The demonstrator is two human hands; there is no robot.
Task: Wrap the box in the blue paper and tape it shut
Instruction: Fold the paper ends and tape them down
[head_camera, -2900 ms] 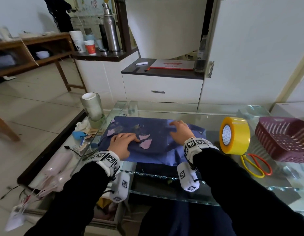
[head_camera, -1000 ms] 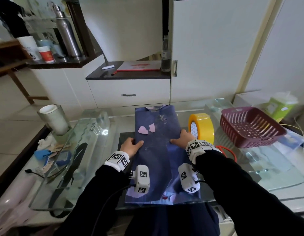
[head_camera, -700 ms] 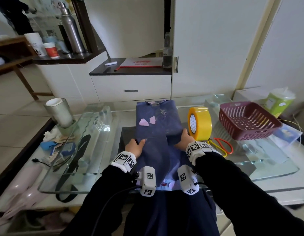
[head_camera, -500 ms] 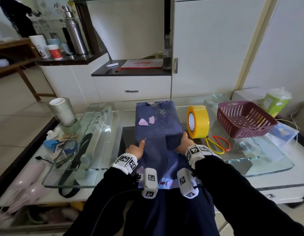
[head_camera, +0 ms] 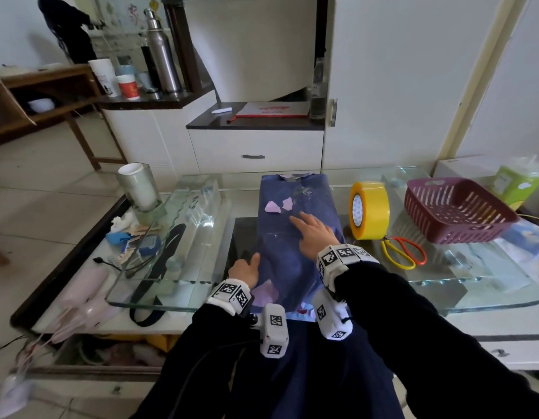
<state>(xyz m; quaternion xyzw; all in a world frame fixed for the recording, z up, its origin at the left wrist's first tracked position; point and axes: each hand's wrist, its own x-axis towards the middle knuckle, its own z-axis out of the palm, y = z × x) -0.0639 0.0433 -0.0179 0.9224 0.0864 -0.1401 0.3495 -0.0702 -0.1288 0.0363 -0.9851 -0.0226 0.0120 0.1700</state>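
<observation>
- The blue paper [head_camera: 280, 246] lies just left of the yellow tape roll [head_camera: 369, 210], stretched away from the person along the glass table [head_camera: 177, 293]. It drapes over a long raised shape that I take to be the box, none of which shows bare.
- The paper's near end hangs loose over the table edge, nearer the person than the tape roll. The long fold seems to be laid while this end is not yet closed, and I see no yellow tape on the paper.
- The right hand [head_camera: 315, 237], just left of the tape roll, lies flat on top of the paper with fingers straight and slightly spread. It holds nothing; it presses down, probably to keep the overlap from springing open.
- The left hand [head_camera: 245, 269], farther left of the tape roll and nearer the person, sits at the paper's left side with its thumb raised against the sheet. Its fingers curl downward, and I cannot tell whether they pinch the paper or only steady it.
- The tape roll stands on edge, close to the right hand, handy for sealing.
- The scissors [head_camera: 402, 257] lie on the near side of the tape roll and a little to its right, and the maroon basket [head_camera: 455, 213] sits to the right of the tape roll.
</observation>
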